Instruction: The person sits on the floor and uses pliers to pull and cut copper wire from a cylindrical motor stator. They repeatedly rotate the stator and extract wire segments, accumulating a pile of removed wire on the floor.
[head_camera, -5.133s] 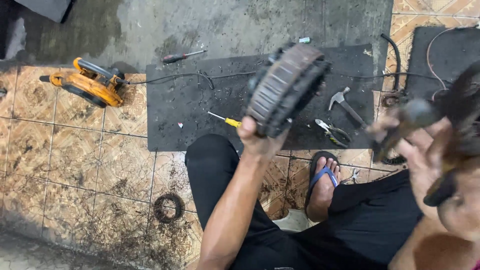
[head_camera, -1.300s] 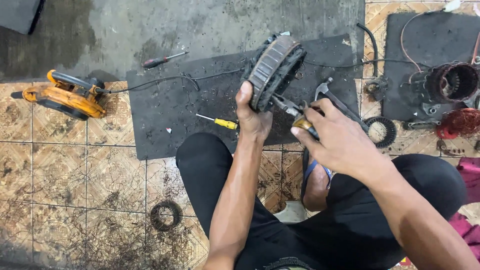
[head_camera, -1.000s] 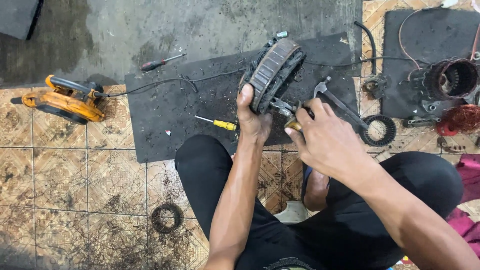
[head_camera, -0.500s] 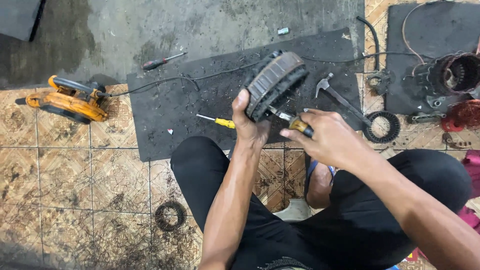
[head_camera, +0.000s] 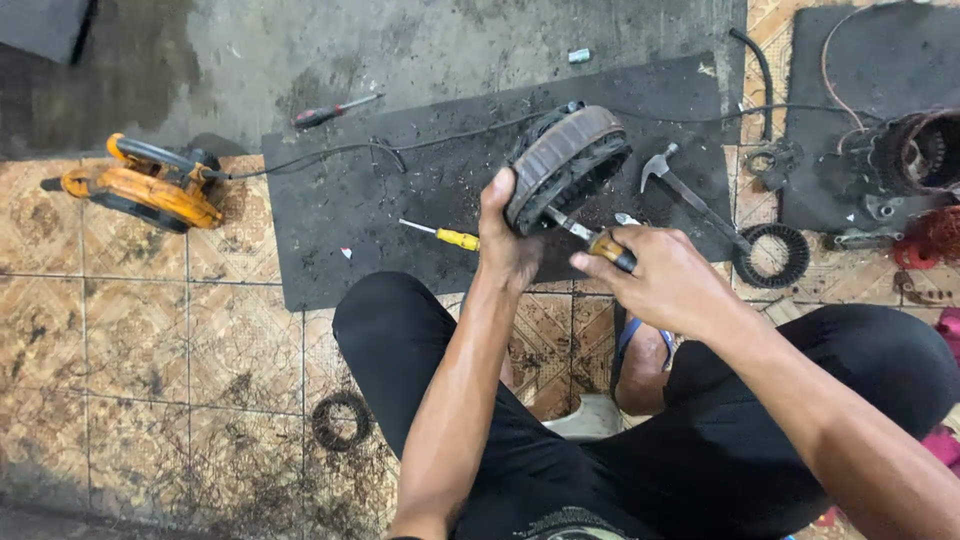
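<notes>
My left hand (head_camera: 507, 240) grips the lower edge of a round, dirty motor stator (head_camera: 568, 162) and holds it tilted above the black rubber mat (head_camera: 370, 215). My right hand (head_camera: 668, 283) is closed around a screwdriver (head_camera: 590, 238) with a brown handle. Its metal tip points up and left into the underside of the stator. Both hands are over my knees in black trousers.
A yellow-handled screwdriver (head_camera: 442, 235) and a hammer (head_camera: 690, 195) lie on the mat, a red-handled screwdriver (head_camera: 335, 110) at its far edge. An orange power tool (head_camera: 145, 185) rests on the tiles at left. Dark rings (head_camera: 772, 255) (head_camera: 340, 422) and another stator (head_camera: 915, 150) lie around.
My right hand came in from the right with the screwdriver and set its tip against the stator. The left hand has lowered and tilted the stator slightly.
</notes>
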